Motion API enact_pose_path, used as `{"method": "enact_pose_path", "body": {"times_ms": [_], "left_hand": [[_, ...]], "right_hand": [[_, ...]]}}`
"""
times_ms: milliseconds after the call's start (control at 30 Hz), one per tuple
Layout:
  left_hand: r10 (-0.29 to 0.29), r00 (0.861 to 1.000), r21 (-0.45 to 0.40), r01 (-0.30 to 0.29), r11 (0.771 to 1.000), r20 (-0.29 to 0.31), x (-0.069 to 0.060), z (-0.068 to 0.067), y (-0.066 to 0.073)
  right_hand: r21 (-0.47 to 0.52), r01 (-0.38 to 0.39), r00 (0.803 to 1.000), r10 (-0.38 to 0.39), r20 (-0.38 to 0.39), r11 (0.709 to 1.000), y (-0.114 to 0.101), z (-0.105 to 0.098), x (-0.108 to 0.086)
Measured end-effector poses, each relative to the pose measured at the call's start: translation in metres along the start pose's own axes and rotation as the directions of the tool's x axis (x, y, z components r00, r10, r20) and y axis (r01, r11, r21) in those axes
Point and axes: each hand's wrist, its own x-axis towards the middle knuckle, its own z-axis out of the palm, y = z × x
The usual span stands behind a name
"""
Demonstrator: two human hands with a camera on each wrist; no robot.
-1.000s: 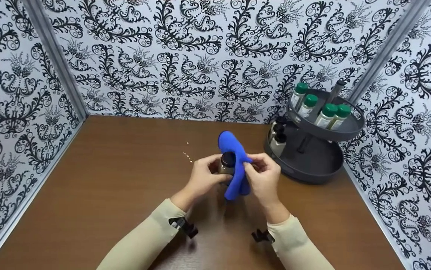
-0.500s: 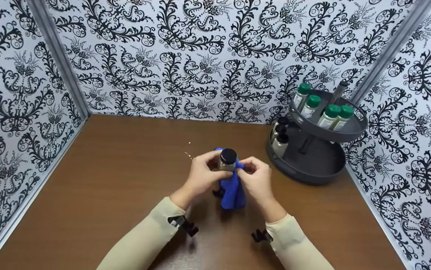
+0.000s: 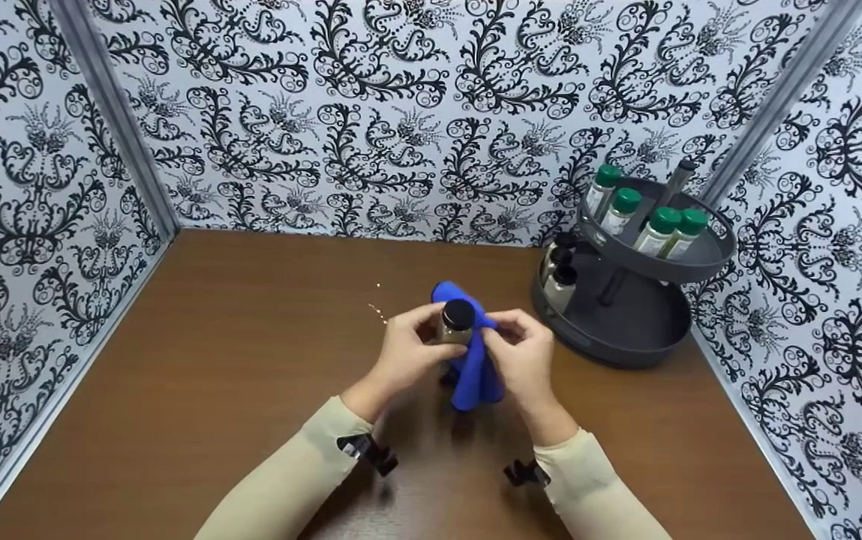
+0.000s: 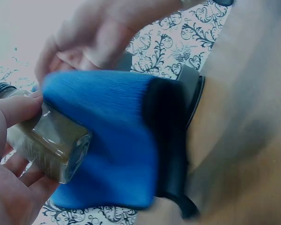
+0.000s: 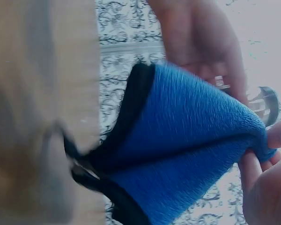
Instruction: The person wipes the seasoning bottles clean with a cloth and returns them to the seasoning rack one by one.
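Observation:
Between thumb and fingers, my left hand (image 3: 408,351) grips a small glass jar (image 4: 51,136) with a black lid (image 3: 459,314); something brownish fills it. My right hand (image 3: 524,356) pinches a blue cloth (image 5: 192,126) with dark edging and a dark loop. The cloth hangs from those fingertips right beside the jar, above the table. In the left wrist view it lies behind the jar, slightly blurred. Whether cloth and jar touch is hard to tell.
A two-tier dark grey round stand (image 3: 626,352) is at the back right. Several green-capped jars (image 3: 656,231) occupy its upper tier, black-lidded jars (image 3: 560,288) its lower one. Small pale specks (image 3: 376,309) lie on the brown table (image 3: 250,337). Patterned walls enclose the back and sides.
The cloth swung down and toward me, then partly back up beside the jar, as my right hand went in toward the jar and out again. My left hand stays nearly still with the jar.

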Motion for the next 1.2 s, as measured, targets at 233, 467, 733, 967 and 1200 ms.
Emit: {"method": "enact_pose_path", "body": {"times_ms": [233,467,733,967,1200], "left_hand": [[-0.018,0.999,-0.009,0.018,1.000,0.029,-0.003,0.005,-0.007],[-0.032,0.999,-0.011,0.032,0.999,0.003,-0.003,0.008,-0.005],[-0.055,0.996,-0.075,0.050,0.996,-0.069,-0.003,0.003,0.008],[0.000,0.996,-0.014,-0.002,1.000,-0.085,-0.001,-0.005,0.003],[-0.017,0.990,0.045,0.024,0.999,-0.139,0.011,-0.023,-0.043]], "right_hand": [[0.132,0.094,0.996,-0.093,-0.013,0.987,-0.014,-0.006,0.000],[0.044,0.010,1.000,-0.011,0.016,0.999,-0.010,-0.007,0.002],[-0.123,-0.128,0.980,0.145,0.135,0.984,0.016,-0.001,0.004],[-0.138,-0.179,0.972,0.197,0.130,0.974,0.031,0.001,0.005],[0.001,-0.152,0.986,0.152,-0.071,0.988,0.025,-0.014,0.022]]}}
